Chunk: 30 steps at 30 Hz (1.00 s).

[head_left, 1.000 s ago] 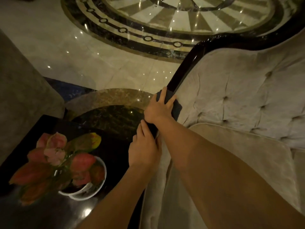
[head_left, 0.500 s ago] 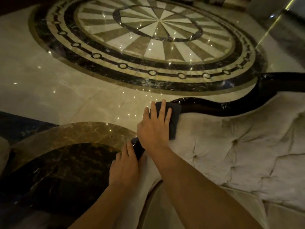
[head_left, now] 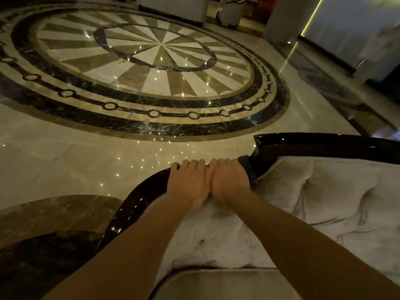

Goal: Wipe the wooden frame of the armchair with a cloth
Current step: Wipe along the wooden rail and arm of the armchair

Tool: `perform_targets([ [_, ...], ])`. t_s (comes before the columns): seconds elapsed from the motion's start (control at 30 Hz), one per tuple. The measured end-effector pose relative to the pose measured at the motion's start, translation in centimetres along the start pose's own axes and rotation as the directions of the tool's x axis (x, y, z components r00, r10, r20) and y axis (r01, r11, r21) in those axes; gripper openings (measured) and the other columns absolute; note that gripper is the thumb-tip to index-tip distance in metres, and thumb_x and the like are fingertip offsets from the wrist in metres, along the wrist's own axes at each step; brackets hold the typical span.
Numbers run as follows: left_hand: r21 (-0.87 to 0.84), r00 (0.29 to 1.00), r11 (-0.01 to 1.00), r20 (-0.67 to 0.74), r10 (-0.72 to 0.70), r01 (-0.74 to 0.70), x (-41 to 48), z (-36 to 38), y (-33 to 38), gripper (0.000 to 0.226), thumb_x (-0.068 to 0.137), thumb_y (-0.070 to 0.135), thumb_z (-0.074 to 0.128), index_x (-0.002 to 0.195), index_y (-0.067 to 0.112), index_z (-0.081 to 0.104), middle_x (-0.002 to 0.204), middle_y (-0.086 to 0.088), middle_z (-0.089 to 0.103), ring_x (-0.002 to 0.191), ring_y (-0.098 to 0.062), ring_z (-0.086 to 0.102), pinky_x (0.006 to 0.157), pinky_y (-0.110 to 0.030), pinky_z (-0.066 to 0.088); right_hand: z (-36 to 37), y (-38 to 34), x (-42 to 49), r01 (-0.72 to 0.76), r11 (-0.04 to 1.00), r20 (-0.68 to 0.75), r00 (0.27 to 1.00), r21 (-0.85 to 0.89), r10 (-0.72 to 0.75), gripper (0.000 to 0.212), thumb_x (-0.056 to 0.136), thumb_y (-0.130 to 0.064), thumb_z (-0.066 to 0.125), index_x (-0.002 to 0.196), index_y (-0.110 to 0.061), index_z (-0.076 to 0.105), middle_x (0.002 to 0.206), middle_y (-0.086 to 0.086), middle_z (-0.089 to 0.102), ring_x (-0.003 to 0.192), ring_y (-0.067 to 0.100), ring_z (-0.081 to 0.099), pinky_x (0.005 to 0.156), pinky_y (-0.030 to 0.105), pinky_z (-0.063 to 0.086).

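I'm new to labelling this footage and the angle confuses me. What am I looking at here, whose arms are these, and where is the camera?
There is no machine here. A person wears a wide-angle camera on the head, looking forward and down, so the two bare arms coming in from the bottom edge are the wearer's own. There is only this one view.

The left hand and the right hand sit side by side on the dark glossy wooden frame that runs along the top of an armchair. The right hand presses a dark cloth onto the frame; only a strip of the cloth shows past the fingers. The left hand grips the bare frame next to it.

Below the frame is the chair's pale tufted upholstery. Beyond it is a polished marble floor with a large round inlaid pattern.
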<state>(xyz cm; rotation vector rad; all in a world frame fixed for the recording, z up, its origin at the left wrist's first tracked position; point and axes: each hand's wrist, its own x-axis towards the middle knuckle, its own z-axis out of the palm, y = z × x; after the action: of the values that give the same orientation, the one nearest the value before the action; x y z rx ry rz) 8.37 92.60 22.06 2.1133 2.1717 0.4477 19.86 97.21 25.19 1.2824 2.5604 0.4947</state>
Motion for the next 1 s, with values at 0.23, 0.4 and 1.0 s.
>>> perform_targets([
  [0.23, 0.030, 0.988, 0.989, 0.037, -0.149, 0.148, 0.6, 0.2, 0.7, 0.056, 0.097, 0.051, 0.013, 0.109, 0.018, 0.057, 0.110, -0.006, 0.064, 0.104, -0.031, 0.053, 0.091, -0.049, 0.036, -7.2, 4.9, -0.6, 0.464, 0.584, 0.510, 0.855, -0.666, -0.097, 0.020, 0.093, -0.028, 0.058, 0.101, -0.011, 0.066, 0.077, 0.014, 0.059, 0.062, 0.034, 0.046, 0.080, 0.061, 0.041],
  [0.4, 0.044, 0.988, 0.989, 0.056, -0.146, 0.143, 0.6, -0.2, 0.9, 0.051, 0.098, 0.049, 0.016, 0.109, 0.020, 0.057, 0.105, -0.004, 0.063, 0.100, -0.028, 0.054, 0.089, -0.045, 0.039, -10.4, 9.0, -0.4, 0.194, 0.923, 0.091, 0.981, -0.332, -0.173, 0.026, 0.092, -0.038, 0.055, 0.087, -0.014, 0.061, 0.081, 0.007, 0.063, 0.066, 0.026, 0.041, 0.066, 0.041, 0.034],
  [1.0, -0.645, 0.965, 0.747, -0.060, -0.257, 0.159, 7.0, -11.3, 13.6, 0.043, 0.101, 0.032, 0.027, 0.083, 0.013, 0.061, 0.089, -0.007, 0.062, 0.080, -0.023, 0.055, 0.069, -0.037, 0.038, -5.5, 19.6, -6.2, -0.153, 0.949, -0.446, 0.854, 0.276, 0.267, 0.047, 0.095, -0.056, 0.030, 0.077, -0.022, 0.058, 0.073, 0.002, 0.063, 0.071, 0.025, 0.058, 0.067, 0.039, 0.036],
])
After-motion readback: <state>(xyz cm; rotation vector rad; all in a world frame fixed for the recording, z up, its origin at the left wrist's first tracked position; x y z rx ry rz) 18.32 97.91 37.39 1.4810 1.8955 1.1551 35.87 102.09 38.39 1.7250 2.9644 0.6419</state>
